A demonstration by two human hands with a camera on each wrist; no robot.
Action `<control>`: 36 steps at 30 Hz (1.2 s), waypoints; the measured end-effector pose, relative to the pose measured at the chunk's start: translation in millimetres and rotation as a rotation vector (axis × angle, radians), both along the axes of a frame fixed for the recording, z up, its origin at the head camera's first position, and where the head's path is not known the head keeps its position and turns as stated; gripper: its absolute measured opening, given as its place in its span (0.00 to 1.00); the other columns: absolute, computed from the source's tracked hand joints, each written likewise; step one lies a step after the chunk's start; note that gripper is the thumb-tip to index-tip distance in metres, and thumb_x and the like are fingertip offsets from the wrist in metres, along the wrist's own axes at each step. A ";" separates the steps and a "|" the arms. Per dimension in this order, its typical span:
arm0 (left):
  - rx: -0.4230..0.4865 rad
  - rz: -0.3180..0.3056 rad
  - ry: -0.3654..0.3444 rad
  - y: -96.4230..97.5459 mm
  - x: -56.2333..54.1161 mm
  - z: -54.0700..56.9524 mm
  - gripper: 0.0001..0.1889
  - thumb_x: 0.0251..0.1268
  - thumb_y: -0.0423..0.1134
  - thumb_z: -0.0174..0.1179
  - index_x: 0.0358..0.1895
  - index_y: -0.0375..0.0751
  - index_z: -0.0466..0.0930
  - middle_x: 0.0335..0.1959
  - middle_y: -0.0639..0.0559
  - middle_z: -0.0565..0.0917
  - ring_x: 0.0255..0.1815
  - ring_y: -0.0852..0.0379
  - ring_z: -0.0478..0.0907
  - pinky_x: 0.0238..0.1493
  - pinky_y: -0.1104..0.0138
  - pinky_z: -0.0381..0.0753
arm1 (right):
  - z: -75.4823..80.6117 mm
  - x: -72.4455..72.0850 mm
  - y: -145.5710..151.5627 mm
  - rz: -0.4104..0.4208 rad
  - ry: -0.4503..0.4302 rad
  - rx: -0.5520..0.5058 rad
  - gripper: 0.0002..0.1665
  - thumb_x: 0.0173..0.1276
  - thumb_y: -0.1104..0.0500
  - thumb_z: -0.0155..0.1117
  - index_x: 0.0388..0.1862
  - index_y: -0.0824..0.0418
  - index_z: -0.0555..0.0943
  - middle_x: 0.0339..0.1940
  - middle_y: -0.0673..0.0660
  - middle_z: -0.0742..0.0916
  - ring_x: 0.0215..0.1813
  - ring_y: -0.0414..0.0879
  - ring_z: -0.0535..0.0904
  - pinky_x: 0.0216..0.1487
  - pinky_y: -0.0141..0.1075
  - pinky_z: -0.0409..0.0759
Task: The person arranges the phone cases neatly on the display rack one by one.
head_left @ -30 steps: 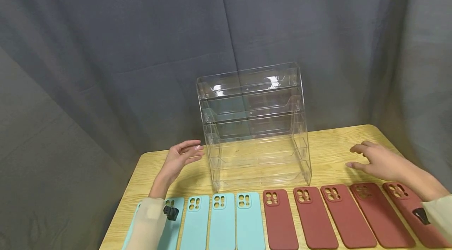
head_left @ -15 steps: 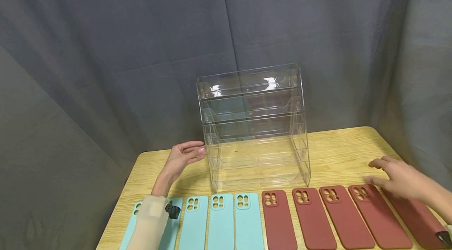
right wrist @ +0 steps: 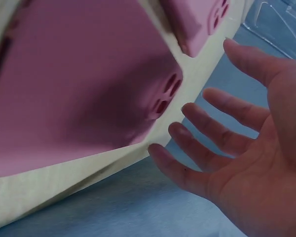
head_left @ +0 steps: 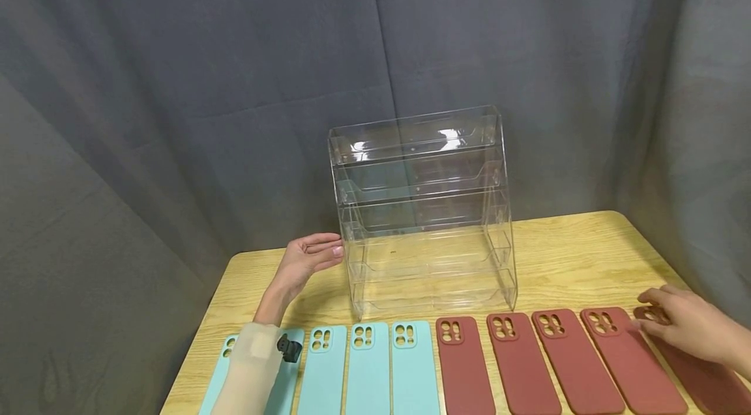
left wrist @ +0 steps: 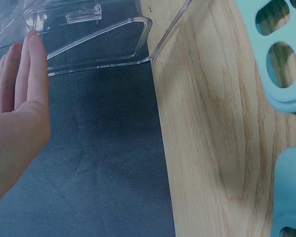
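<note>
Rack (head_left: 422, 197), transparent and tiered, stands beside left hand (head_left: 305, 260), right hand (head_left: 689, 325) near rightmost red case (head_left: 710, 386), both hands relaxed, holding nothing.

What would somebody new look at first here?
Probably the row of turquoise phone cases and red phone cases along the near side of the table. Behind it stands a clear tiered rack, with the left hand beside it; the right hand is over the rightmost red case.

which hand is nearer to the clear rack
Left. The left hand is right beside the clear rack, fingertips at its left side; the right hand is well off to its right, over the rightmost red phone case.
</note>
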State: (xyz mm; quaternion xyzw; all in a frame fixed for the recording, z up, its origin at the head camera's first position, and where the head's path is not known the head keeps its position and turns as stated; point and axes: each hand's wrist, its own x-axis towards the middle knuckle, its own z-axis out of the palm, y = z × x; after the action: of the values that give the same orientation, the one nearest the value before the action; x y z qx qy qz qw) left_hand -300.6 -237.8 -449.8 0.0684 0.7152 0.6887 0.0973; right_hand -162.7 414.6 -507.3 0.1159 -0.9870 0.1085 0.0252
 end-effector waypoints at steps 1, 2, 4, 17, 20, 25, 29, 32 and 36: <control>0.005 0.000 0.001 0.5 0.2 0.0 0.25 0.68 0.31 0.70 0.66 0.28 0.78 0.57 0.43 0.90 0.52 0.56 0.91 0.59 0.60 0.91 | -1.6 1.1 1.5 0.000 0.006 0.004 0.20 0.63 0.58 0.79 0.46 0.70 0.84 0.33 0.53 0.82 0.31 0.36 0.70 0.28 0.32 0.70; 0.010 0.002 0.000 1.0 0.4 0.1 0.25 0.68 0.31 0.70 0.66 0.28 0.78 0.55 0.45 0.91 0.51 0.56 0.91 0.59 0.60 0.91 | -2.8 2.0 2.8 -0.001 0.013 0.011 0.20 0.63 0.58 0.79 0.46 0.70 0.84 0.33 0.52 0.82 0.31 0.35 0.69 0.28 0.32 0.70; 0.018 0.006 -0.004 2.0 0.4 0.2 0.24 0.68 0.31 0.71 0.65 0.28 0.79 0.53 0.48 0.91 0.50 0.57 0.91 0.59 0.61 0.91 | -4.5 3.1 5.6 -0.004 0.022 0.016 0.19 0.63 0.58 0.79 0.45 0.70 0.84 0.32 0.52 0.82 0.32 0.37 0.69 0.29 0.33 0.70; -0.006 0.051 -0.012 6.2 1.0 0.8 0.23 0.67 0.31 0.71 0.63 0.28 0.81 0.50 0.48 0.92 0.48 0.56 0.92 0.59 0.61 0.91 | -23.5 9.3 17.0 -0.004 0.171 0.025 0.20 0.53 0.54 0.85 0.40 0.61 0.87 0.34 0.50 0.86 0.34 0.36 0.72 0.34 0.36 0.70; -0.007 0.059 -0.009 6.5 2.4 0.2 0.23 0.67 0.30 0.71 0.63 0.28 0.81 0.50 0.48 0.92 0.49 0.56 0.92 0.59 0.60 0.91 | -26.0 10.0 18.2 -0.009 0.179 0.022 0.22 0.52 0.55 0.86 0.41 0.62 0.86 0.34 0.51 0.86 0.35 0.41 0.75 0.34 0.39 0.72; -0.004 0.066 0.006 6.5 3.4 1.1 0.23 0.66 0.30 0.72 0.63 0.28 0.81 0.49 0.49 0.93 0.48 0.57 0.92 0.59 0.59 0.91 | -26.8 8.6 17.8 -0.007 0.180 -0.001 0.29 0.52 0.55 0.86 0.47 0.71 0.84 0.39 0.65 0.87 0.42 0.63 0.83 0.37 0.56 0.82; -0.002 0.066 0.008 6.9 4.0 2.3 0.23 0.65 0.31 0.73 0.62 0.28 0.82 0.47 0.51 0.93 0.48 0.58 0.92 0.57 0.61 0.92 | -29.2 7.4 16.5 0.020 0.210 -0.007 0.35 0.49 0.56 0.87 0.51 0.74 0.83 0.43 0.71 0.86 0.43 0.68 0.84 0.38 0.61 0.83; 0.001 0.060 0.010 7.3 4.7 2.7 0.23 0.65 0.30 0.73 0.62 0.28 0.82 0.48 0.51 0.93 0.48 0.58 0.92 0.56 0.62 0.92 | -31.1 6.3 15.9 0.037 0.222 0.002 0.36 0.47 0.56 0.88 0.52 0.72 0.83 0.44 0.68 0.87 0.43 0.65 0.85 0.38 0.59 0.84; 0.003 0.054 0.007 8.0 5.4 2.3 0.24 0.65 0.31 0.73 0.62 0.28 0.82 0.48 0.50 0.93 0.48 0.57 0.92 0.57 0.61 0.92 | -30.5 3.8 17.1 0.040 0.144 0.002 0.34 0.53 0.56 0.85 0.55 0.72 0.83 0.46 0.68 0.88 0.46 0.67 0.85 0.41 0.59 0.85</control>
State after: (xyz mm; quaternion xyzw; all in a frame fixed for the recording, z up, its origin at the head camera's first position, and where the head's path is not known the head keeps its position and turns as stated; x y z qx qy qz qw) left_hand -295.2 -229.8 -447.5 0.0517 0.7162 0.6919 0.0759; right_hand -158.9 431.7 -537.8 0.1431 -0.9802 0.0994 0.0939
